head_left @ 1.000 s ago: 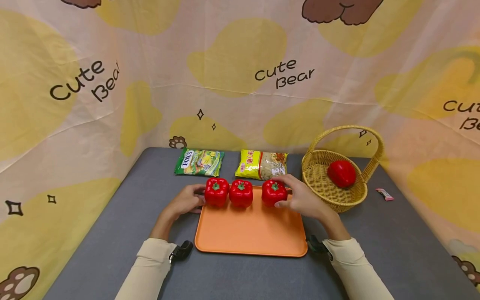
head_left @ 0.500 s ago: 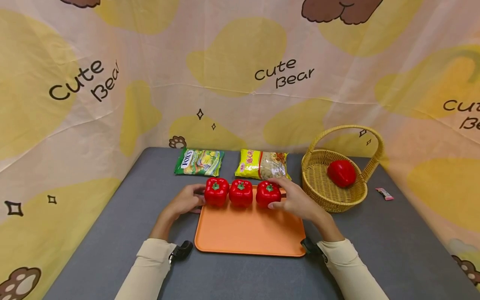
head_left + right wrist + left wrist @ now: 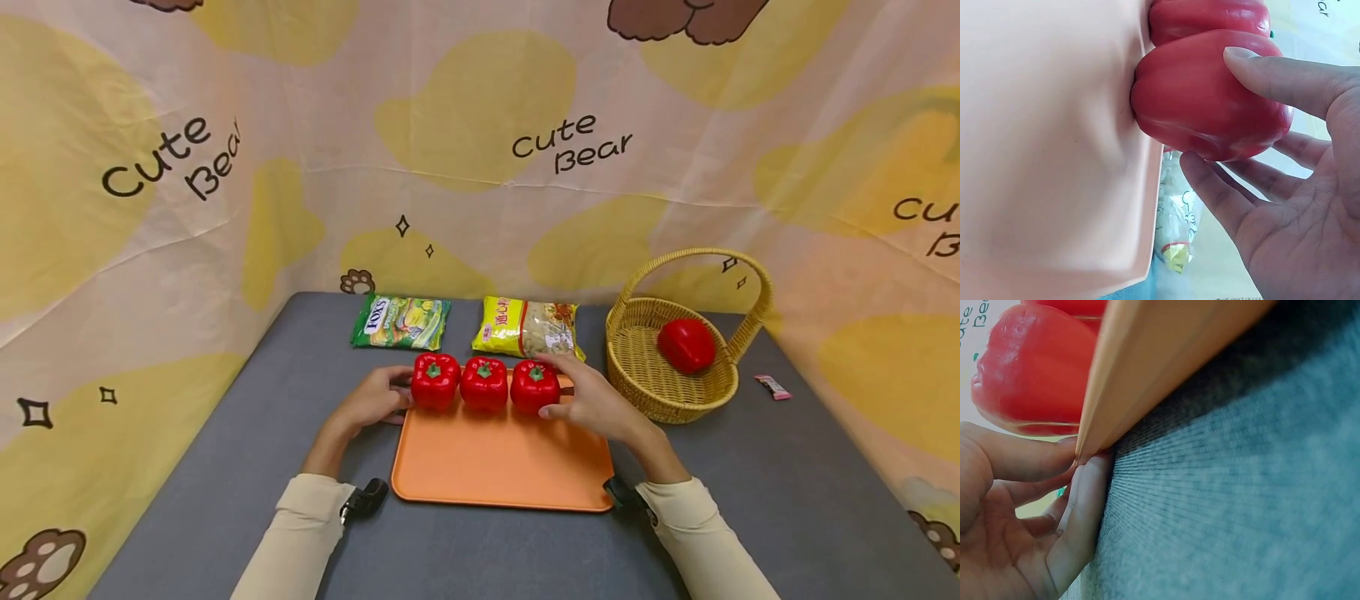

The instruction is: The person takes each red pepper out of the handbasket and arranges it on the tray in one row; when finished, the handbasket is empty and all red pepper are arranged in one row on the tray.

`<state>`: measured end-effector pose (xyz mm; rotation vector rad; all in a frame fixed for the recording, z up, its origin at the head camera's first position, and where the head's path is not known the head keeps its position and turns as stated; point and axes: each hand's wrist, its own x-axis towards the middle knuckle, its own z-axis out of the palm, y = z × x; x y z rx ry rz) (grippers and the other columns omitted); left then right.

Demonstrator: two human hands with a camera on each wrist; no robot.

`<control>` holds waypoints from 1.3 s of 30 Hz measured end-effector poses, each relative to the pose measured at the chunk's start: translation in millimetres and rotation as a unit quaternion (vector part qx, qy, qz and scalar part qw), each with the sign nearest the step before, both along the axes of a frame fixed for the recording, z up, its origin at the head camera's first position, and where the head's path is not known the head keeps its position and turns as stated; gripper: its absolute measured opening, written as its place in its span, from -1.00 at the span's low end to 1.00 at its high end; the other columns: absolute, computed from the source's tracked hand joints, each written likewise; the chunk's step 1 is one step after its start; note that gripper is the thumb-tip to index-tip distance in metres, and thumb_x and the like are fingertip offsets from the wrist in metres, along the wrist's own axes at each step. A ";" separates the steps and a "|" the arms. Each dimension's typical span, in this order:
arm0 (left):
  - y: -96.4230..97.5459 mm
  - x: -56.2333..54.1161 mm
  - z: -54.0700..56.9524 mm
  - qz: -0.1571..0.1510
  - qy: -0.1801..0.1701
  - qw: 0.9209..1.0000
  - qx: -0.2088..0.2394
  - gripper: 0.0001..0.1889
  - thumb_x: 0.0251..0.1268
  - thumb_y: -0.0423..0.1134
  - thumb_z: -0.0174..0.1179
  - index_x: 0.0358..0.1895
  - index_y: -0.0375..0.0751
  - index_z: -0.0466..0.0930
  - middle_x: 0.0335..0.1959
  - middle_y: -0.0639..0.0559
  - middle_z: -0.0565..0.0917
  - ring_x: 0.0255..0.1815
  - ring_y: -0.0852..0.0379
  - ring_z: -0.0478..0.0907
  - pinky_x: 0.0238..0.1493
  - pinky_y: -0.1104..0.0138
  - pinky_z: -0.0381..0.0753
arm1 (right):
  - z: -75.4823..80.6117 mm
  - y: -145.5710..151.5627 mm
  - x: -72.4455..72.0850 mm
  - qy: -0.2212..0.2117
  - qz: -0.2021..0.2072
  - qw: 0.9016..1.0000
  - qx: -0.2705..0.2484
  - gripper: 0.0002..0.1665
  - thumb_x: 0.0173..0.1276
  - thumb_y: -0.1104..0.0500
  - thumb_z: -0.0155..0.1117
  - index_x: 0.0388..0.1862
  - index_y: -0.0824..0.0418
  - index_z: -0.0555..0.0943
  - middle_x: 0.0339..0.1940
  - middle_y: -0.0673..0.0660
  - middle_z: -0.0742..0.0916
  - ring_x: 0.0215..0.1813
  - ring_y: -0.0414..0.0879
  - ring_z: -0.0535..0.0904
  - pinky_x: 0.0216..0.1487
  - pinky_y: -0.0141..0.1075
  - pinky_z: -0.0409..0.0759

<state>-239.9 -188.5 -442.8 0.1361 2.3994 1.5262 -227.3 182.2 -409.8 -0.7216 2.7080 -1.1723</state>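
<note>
Three red bell peppers with green stems stand in a row along the far side of an orange tray (image 3: pixel 498 467). My left hand (image 3: pixel 373 397) pinches the tray's left rim beside the left bell pepper (image 3: pixel 435 392); in the left wrist view the thumb is above the rim and the fingers below. The middle bell pepper (image 3: pixel 484 393) has no hand on it. Around the right bell pepper (image 3: pixel 1204 100) my right hand (image 3: pixel 1310 212) is curved, its thumb on the near side and fingers at the other side. This pepper sits on the tray close to the middle one.
Behind the tray lie a green candy bag (image 3: pixel 401 323) and a yellow bag of pasta (image 3: pixel 528 327). At the right a wicker basket (image 3: pixel 667 408) with a tall handle holds another red pepper (image 3: pixel 686 345). A small pink wrapped candy (image 3: pixel 772 387) lies right of the basket.
My right hand has moved the right bell pepper leftward on the tray, narrowing the gap to the middle one. My left hand has stayed at the tray's left rim.
</note>
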 end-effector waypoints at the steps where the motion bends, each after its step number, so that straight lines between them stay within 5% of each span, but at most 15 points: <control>1: 0.0 0.0 0.2 0.000 0.001 1.000 0.000 -0.39 0.40 -0.46 0.09 0.52 -0.46 0.34 0.31 -0.42 0.59 0.20 -0.22 0.67 -0.08 0.05 0.85 | 0.1 0.2 -0.3 -0.001 -0.001 1.000 0.000 0.03 0.23 0.22 0.59 0.64 0.19 0.33 0.62 0.23 0.43 0.56 0.26 0.38 0.43 0.23 0.55; 18: 0.4 -0.1 1.0 0.000 -0.006 1.000 -0.005 -0.39 0.39 -0.46 0.08 0.52 -0.44 0.35 0.32 -0.41 0.59 0.20 -0.22 0.67 -0.07 0.06 0.85 | 0.7 -0.3 0.6 -0.013 0.009 1.000 -0.021 0.02 0.25 0.24 0.60 0.63 0.26 0.32 0.60 0.28 0.43 0.50 0.28 0.46 0.36 0.18 0.62; 28: 0.3 0.9 0.6 0.000 -0.007 1.000 -0.003 -0.39 0.40 -0.46 0.09 0.53 -0.44 0.34 0.32 -0.42 0.59 0.19 -0.22 0.68 -0.06 0.06 0.85 | 3.2 1.5 2.5 0.003 -0.006 1.000 0.001 0.00 0.24 0.17 0.61 0.62 0.18 0.37 0.61 0.23 0.45 0.59 0.26 0.36 0.46 0.26 0.50; 33: 0.1 0.6 -0.1 0.000 -0.004 1.000 -0.002 -0.39 0.40 -0.47 0.07 0.52 -0.45 0.34 0.32 -0.42 0.59 0.20 -0.23 0.67 -0.06 0.05 0.84 | 5.4 6.9 6.3 -0.005 -0.014 1.000 -0.018 -0.02 0.26 0.16 0.60 0.62 0.18 0.38 0.61 0.20 0.45 0.51 0.25 0.46 0.36 0.19 0.62; 39: -0.2 0.4 0.1 0.001 -0.004 1.000 -0.005 -0.39 0.40 -0.46 0.08 0.53 -0.44 0.34 0.31 -0.41 0.59 0.21 -0.24 0.67 -0.05 0.05 0.84 | 10.2 18.4 10.3 0.042 -0.010 0.998 -0.056 -0.15 0.28 0.28 0.59 0.53 0.23 0.48 0.41 0.30 0.59 0.35 0.30 0.59 0.21 0.13 0.73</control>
